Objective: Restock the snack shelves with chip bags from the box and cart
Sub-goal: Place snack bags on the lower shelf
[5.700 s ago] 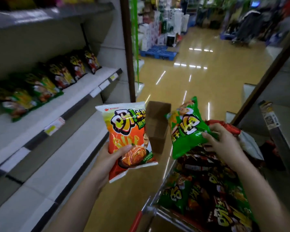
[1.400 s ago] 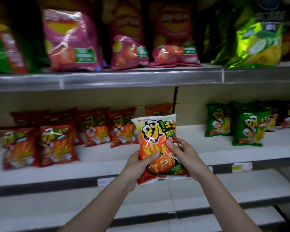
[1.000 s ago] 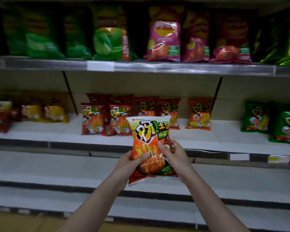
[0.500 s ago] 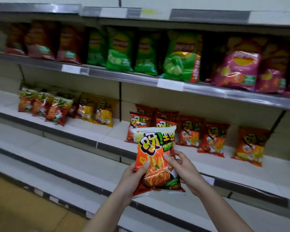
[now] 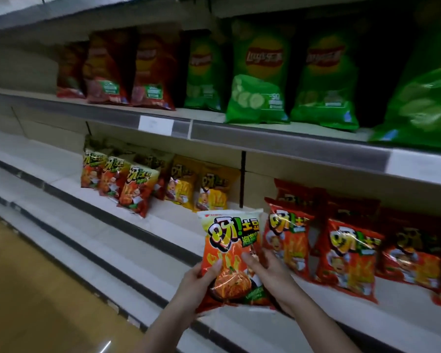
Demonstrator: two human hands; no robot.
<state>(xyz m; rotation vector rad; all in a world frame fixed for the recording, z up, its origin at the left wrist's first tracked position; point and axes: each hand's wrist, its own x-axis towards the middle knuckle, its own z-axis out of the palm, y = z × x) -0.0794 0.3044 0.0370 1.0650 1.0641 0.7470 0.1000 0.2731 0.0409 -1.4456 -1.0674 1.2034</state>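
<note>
Upright, orange chip bag [image 5: 231,256] gripped by left hand [image 5: 199,278] and right hand [image 5: 270,273], Lay's bags [image 5: 259,72] above

A chip bag [image 5: 231,253] is held upright between the left hand [image 5: 194,282] and the right hand [image 5: 270,272], near the front edge of the middle shelf [image 5: 163,225]. On that shelf one row of snack bags [image 5: 127,182] stands far left and another row [image 5: 346,253] stands just right of the held bag. The upper shelf [image 5: 278,141] above carries large chip bags [image 5: 257,72] side by side, and lower shelves [image 5: 87,238] step out below toward the floor [image 5: 36,289] at the near left.
</note>
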